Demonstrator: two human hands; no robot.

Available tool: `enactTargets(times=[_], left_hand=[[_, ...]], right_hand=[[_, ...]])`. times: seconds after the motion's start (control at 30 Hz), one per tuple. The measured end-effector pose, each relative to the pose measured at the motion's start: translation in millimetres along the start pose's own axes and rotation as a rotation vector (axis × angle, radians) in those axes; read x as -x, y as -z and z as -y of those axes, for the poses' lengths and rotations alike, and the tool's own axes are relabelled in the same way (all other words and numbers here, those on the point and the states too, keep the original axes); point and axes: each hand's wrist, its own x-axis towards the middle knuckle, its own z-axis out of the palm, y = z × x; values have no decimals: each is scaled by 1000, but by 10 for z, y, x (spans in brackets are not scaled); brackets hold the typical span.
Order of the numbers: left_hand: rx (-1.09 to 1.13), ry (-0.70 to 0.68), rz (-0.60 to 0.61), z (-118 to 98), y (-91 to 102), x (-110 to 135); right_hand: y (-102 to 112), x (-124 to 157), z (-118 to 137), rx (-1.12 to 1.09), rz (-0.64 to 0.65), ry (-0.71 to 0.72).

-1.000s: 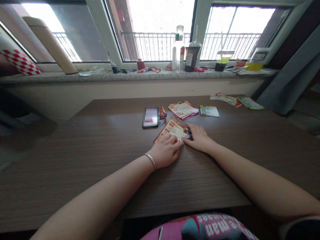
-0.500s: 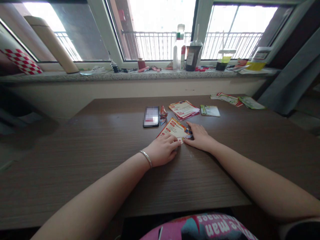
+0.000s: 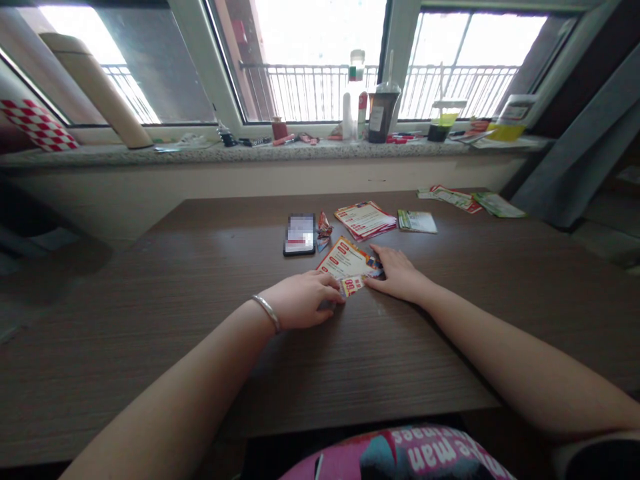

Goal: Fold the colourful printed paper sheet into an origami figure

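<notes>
A printed leaflet (image 3: 345,259) with red and yellow markings lies on the table between my two hands. Its near edge is turned over as a small flap (image 3: 353,286) with large red digits. My left hand (image 3: 303,300), a silver bangle on its wrist, has its curled fingers closed at the left end of that flap; the thumb is partly hidden. At the leaflet's right edge rests my right hand (image 3: 397,273), thumb and fingers spread apart and touching the paper.
Beyond the leaflet are a phone (image 3: 299,235), a crumpled or folded colourful paper (image 3: 325,228), a leaflet stack (image 3: 365,220) and a small green-and-white stack (image 3: 417,221). More leaflets (image 3: 456,198) lie far right. Bottles and cups (image 3: 383,113) line the windowsill (image 3: 200,155).
My left hand has slid left and slightly toward me, uncovering the leaflet's turned-over flap with red digits. The right hand stays at the right edge. The view has shifted slightly.
</notes>
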Motion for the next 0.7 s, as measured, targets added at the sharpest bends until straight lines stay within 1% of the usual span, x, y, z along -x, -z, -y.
enactTargets(times=[0.17, 0.27, 0.4, 0.5, 0.6, 0.7], left_hand=[[-35, 36, 70, 0, 43, 11], [-31, 26, 87, 39, 56, 15], [6, -46, 32, 103, 31, 6], [13, -75, -23, 123, -20, -13], [-6, -87, -100, 101, -87, -43], [-32, -93, -162, 58, -162, -86]], right_hand=[[-1, 5, -9, 2, -11, 11], [1, 23, -5, 3, -21, 17], [1, 47, -18, 2, -36, 26], [-11, 49, -50, 1, -80, 45], [-36, 37, -81, 4, -126, 59], [-61, 28, -82, -22, -120, 82]])
